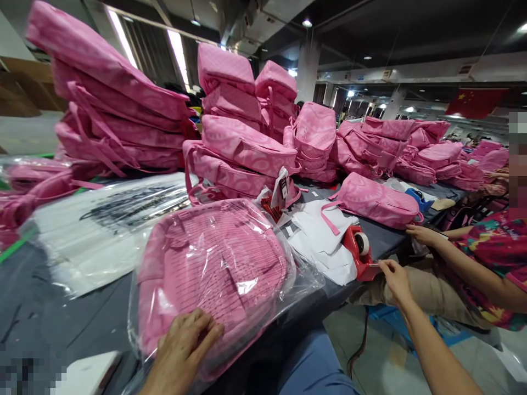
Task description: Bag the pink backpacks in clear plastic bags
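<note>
A pink backpack (214, 269) lies in a clear plastic bag (304, 277) on the dark table in front of me. My left hand (185, 345) rests on its near end with the fingers laid flat on the plastic, holding nothing. My right hand (396, 278) reaches out to a red tape dispenser (358, 255) at the table's edge. Its fingertips are pinched on the end of the tape at the dispenser's blade. Beside the dispenser lies a pile of white paper sheets (321, 238).
Stacks of pink backpacks (119, 115) fill the back of the table (49, 312). A flat stack of clear bags (102, 225) lies at left. A seated co-worker in a colourful shirt (494, 258) has a hand (424, 235) by a single pink backpack (376, 200).
</note>
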`<action>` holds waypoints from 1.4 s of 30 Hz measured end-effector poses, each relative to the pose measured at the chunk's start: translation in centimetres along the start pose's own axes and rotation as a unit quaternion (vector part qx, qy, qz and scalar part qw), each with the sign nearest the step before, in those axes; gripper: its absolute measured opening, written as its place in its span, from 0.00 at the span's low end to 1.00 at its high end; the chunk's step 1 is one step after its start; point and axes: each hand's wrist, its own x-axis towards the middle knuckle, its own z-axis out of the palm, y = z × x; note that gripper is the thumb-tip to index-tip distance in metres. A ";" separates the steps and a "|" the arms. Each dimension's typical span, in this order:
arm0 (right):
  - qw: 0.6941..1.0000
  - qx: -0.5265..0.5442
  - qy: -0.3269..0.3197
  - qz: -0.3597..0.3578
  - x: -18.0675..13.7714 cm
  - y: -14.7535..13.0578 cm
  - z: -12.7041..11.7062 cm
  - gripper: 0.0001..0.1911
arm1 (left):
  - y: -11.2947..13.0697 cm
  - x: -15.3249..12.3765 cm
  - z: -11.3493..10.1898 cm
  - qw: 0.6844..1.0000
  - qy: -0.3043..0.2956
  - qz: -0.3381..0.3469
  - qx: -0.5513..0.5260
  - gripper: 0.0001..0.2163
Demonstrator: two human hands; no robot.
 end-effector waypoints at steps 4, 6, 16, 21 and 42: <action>0.989 0.130 0.004 0.065 -4.2 1.5 0.5 0.24 | -0.6 -0.1 0.4 1.000 0.013 0.014 -0.010 0.20; 0.976 0.195 -0.022 0.092 -5.9 1.8 2.4 0.25 | -0.5 0.0 0.3 1.000 0.016 0.018 -0.007 0.21; 0.766 0.236 -0.597 -0.031 -14.9 -9.6 12.2 0.24 | 3.7 -0.1 -1.7 0.998 -0.030 -0.043 -0.031 0.12; 0.599 -0.100 -0.705 -0.366 -14.2 -16.6 17.4 0.16 | 4.2 0.0 -1.7 0.997 -0.029 -0.055 -0.033 0.11; 0.597 -0.373 -0.570 -0.424 -16.4 -14.5 22.7 0.18 | 5.1 -1.0 -2.5 0.999 -0.036 -0.014 0.019 0.08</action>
